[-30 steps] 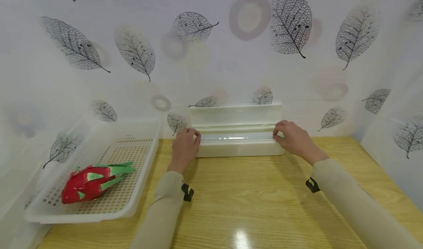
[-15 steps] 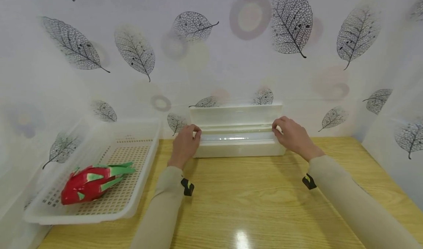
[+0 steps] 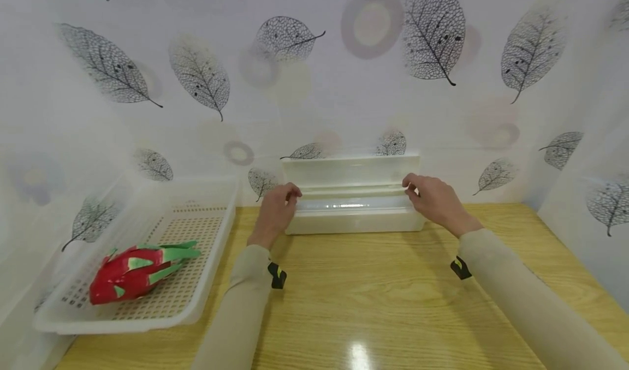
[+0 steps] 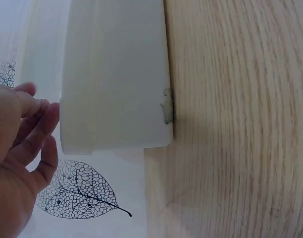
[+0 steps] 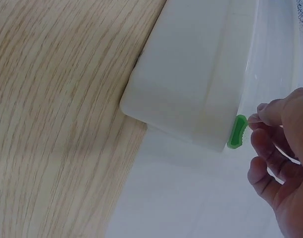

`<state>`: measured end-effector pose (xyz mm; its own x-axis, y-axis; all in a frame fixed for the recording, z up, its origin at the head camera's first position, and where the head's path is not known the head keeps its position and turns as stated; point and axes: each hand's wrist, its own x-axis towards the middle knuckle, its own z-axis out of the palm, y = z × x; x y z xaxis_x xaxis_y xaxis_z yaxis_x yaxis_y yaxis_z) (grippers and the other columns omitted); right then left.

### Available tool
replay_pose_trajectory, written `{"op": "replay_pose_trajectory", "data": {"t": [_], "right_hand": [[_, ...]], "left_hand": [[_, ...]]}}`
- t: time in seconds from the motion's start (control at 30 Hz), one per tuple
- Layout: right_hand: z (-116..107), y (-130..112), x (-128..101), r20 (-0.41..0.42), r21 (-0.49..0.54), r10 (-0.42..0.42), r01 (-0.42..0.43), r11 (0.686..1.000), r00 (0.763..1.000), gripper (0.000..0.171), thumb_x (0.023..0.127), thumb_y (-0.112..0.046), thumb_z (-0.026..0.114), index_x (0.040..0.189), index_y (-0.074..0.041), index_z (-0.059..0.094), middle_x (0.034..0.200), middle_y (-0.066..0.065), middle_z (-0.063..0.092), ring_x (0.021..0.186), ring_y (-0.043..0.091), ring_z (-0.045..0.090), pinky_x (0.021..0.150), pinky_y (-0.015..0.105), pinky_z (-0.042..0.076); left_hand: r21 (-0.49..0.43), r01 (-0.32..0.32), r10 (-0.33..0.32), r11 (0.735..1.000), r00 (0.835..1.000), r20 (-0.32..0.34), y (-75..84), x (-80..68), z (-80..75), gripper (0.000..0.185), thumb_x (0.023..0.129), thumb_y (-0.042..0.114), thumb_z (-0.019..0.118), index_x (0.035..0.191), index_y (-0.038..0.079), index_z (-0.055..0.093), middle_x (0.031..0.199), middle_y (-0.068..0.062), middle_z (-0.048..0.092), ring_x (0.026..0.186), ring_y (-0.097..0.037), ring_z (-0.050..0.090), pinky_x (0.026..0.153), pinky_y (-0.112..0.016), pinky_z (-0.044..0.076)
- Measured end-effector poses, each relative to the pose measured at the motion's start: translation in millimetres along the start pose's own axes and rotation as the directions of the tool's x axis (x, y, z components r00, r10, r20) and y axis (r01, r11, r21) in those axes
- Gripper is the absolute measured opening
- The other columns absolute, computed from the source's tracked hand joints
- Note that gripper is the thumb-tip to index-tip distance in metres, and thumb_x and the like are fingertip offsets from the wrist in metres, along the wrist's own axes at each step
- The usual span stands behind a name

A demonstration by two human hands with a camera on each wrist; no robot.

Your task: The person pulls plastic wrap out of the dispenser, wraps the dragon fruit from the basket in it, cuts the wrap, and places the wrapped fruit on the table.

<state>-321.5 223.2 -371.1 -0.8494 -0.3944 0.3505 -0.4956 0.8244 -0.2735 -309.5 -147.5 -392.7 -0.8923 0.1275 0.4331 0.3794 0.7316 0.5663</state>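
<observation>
A white cling film dispenser box (image 3: pixel 354 224) stands on the table with its lid (image 3: pixel 350 171) raised at the back. Inside lies a shiny clear roll of cling film (image 3: pixel 339 203). At the box's left end my left hand (image 3: pixel 273 212) pinches the film's edge between thumb and fingers, just above the rim. My right hand (image 3: pixel 436 200) does the same at the right end. In the right wrist view, clear film (image 5: pixel 255 84) runs from the thumb and forefinger, next to a green cutter slider (image 5: pixel 237 132) on the box's edge. The film itself is barely visible in the left wrist view.
On the left, a white perforated plastic basket (image 3: pixel 196 310) holds a red and green dragon fruit (image 3: pixel 132 272). A wall covering (image 3: pixel 314 102) with leaf prints rises right behind the box. The wood-grain table (image 3: pixel 363 293) extends in front.
Both hands have risen slightly and moved a little toward the raised lid, still pinching at the two ends of the box. The box and basket stay where they were.
</observation>
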Motion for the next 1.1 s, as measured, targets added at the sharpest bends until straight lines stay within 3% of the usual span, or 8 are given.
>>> {"op": "replay_pose_trajectory", "data": {"t": [0.3, 0.5, 0.6, 0.73, 0.9, 1.0, 1.1], "right_hand": [[-3.6, 3.5, -2.0, 0.029, 0.051, -0.047, 0.045, 0.998, 0.998, 0.019, 0.096, 0.002, 0.063, 0.114, 0.004, 0.069, 0.104, 0.020, 0.075, 0.092, 0.033, 0.071, 0.081, 0.051, 0.058], [-2.7, 9.3, -4.4, 0.030, 0.057, -0.133, 0.131, 0.990, 0.991, 0.017, 0.092, 0.000, 0.070, 0.108, 0.005, 0.074, 0.093, 0.014, 0.072, 0.086, 0.027, 0.069, 0.076, 0.045, 0.058], [-3.5, 10.7, -5.5, 0.058, 0.034, -0.155, 0.153, 0.988, 0.986, 0.017, 0.091, 0.000, 0.072, 0.107, 0.005, 0.075, 0.093, 0.013, 0.070, 0.083, 0.025, 0.068, 0.072, 0.042, 0.058], [-5.6, 10.8, -6.6, 0.071, -0.044, -0.149, 0.152, 0.987, 0.986, 0.017, 0.090, -0.002, 0.073, 0.106, 0.004, 0.076, 0.099, 0.015, 0.066, 0.083, 0.026, 0.063, 0.068, 0.041, 0.055], [-7.7, 11.0, -7.6, 0.056, -0.105, -0.135, 0.140, 0.985, 0.989, 0.011, 0.092, -0.004, 0.072, 0.102, -0.001, 0.076, 0.100, 0.013, 0.064, 0.084, 0.026, 0.061, 0.064, 0.040, 0.054], [-7.6, 11.6, -7.7, 0.039, -0.128, -0.150, 0.154, 0.980, 0.988, 0.010, 0.092, -0.004, 0.071, 0.101, -0.003, 0.075, 0.100, 0.013, 0.064, 0.082, 0.025, 0.060, 0.063, 0.039, 0.053], [-5.9, 12.2, -7.0, -0.004, -0.171, -0.186, 0.183, 0.968, 0.983, 0.007, 0.091, -0.005, 0.071, 0.098, -0.004, 0.074, 0.099, 0.013, 0.065, 0.082, 0.027, 0.059, 0.062, 0.040, 0.052]], "left_hand": [[0.026, 0.000, -0.001, 1.000, 1.000, 0.029, 5.9, -2.3, -3.0, 0.016, 0.093, 0.004, 0.065, 0.105, -0.001, 0.074, 0.101, -0.015, 0.071, 0.095, -0.028, 0.067, 0.086, -0.041, 0.057], [0.063, 0.005, -0.006, 0.998, 1.000, 0.010, 5.7, -2.3, -2.8, 0.019, 0.093, 0.002, 0.069, 0.112, 0.002, 0.070, 0.099, -0.014, 0.074, 0.091, -0.027, 0.071, 0.080, -0.039, 0.060], [0.126, 0.012, -0.013, 0.992, 1.000, 0.011, 4.6, -3.3, -2.3, 0.023, 0.095, 0.007, 0.069, 0.118, 0.006, 0.070, 0.101, -0.012, 0.074, 0.089, -0.025, 0.073, 0.074, -0.038, 0.061], [0.229, -0.017, 0.020, 0.973, 1.000, -0.008, 3.2, -5.0, -2.6, 0.016, 0.096, 0.015, 0.070, 0.110, 0.011, 0.076, 0.099, -0.009, 0.071, 0.084, -0.021, 0.072, 0.067, -0.035, 0.060], [0.343, -0.078, 0.099, 0.936, 0.994, -0.044, -0.3, -6.5, -3.8, 0.009, 0.096, 0.021, 0.072, 0.098, 0.014, 0.078, 0.093, -0.008, 0.067, 0.062, -0.017, 0.059, 0.056, -0.033, 0.050], [0.410, -0.103, 0.138, 0.906, 0.989, -0.057, -2.4, -7.7, -4.7, 0.009, 0.095, 0.024, 0.074, 0.096, 0.015, 0.077, 0.097, -0.008, 0.067, 0.054, -0.016, 0.051, 0.057, -0.037, 0.050], [0.445, -0.110, 0.155, 0.889, 0.986, -0.065, -2.4, -9.1, -6.3, 0.009, 0.094, 0.025, 0.074, 0.096, 0.016, 0.077, 0.101, -0.007, 0.069, 0.058, -0.018, 0.057, 0.067, -0.045, 0.054]]}}
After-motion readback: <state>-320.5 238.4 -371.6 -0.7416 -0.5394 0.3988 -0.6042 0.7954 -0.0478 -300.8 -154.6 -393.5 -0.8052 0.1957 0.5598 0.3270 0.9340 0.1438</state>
